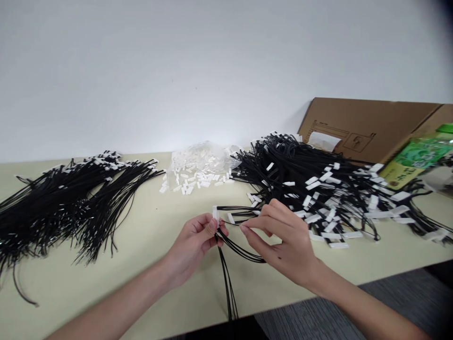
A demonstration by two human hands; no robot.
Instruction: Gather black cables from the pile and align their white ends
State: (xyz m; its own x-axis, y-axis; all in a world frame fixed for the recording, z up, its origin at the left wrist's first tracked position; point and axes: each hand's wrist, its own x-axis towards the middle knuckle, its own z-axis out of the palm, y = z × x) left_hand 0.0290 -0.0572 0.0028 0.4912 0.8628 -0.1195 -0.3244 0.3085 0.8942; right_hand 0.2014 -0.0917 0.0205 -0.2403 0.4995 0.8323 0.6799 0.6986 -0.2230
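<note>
Near the table's front, my left hand point(202, 234) pinches a white connector point(215, 213) between thumb and fingers. Several black wires point(244, 251) run from this connector, some looping to the right and others hanging down over the front edge. My right hand point(279, 236), just right of it, has its thumb and forefinger closed on a thin black wire point(231, 223) that reaches toward the connector. A second small white connector point(231, 218) lies between the hands, beside the wires.
A pile of black wires point(46, 203) covers the left of the table point(141, 264). Behind my hands lies a clear bag point(201, 158) with white connectors spilling out. Wires with white connectors point(293, 165) heap at the right, before a cardboard box point(368, 125) and green package point(417, 153).
</note>
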